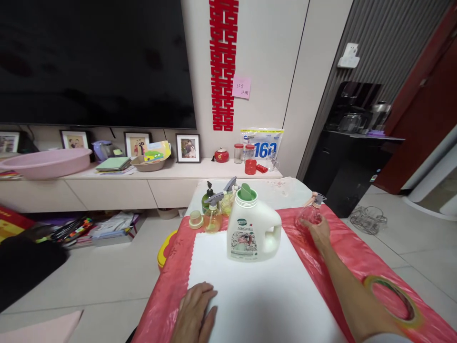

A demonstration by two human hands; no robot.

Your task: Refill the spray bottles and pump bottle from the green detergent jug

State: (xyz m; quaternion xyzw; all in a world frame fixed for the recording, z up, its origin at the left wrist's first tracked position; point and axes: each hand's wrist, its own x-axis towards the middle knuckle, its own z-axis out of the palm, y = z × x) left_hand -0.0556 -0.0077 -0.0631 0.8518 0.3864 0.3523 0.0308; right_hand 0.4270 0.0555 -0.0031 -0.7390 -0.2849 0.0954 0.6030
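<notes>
My right hand [319, 232] is closed around a clear spray bottle [307, 216] with a grey trigger head, at the right side of the red-covered table. My left hand [195, 309] lies flat with fingers stretched on the left edge of a white sheet [246, 295], holding nothing. Between them, farther back, stands a white detergent jug [246, 233] with a green spout, its cap off. Left of the jug are a spray bottle [213, 219] with yellowish liquid, another spray bottle [227, 202], a green pump bottle [208, 196] and a pale cap [196, 219].
A roll of tape [410, 302] lies near my right forearm on the red table cover [167, 286]. Beyond the table, a low cabinet [182, 174] bears jars, picture frames and a pink basin [53, 162]. A black cabinet [342, 166] stands at the right.
</notes>
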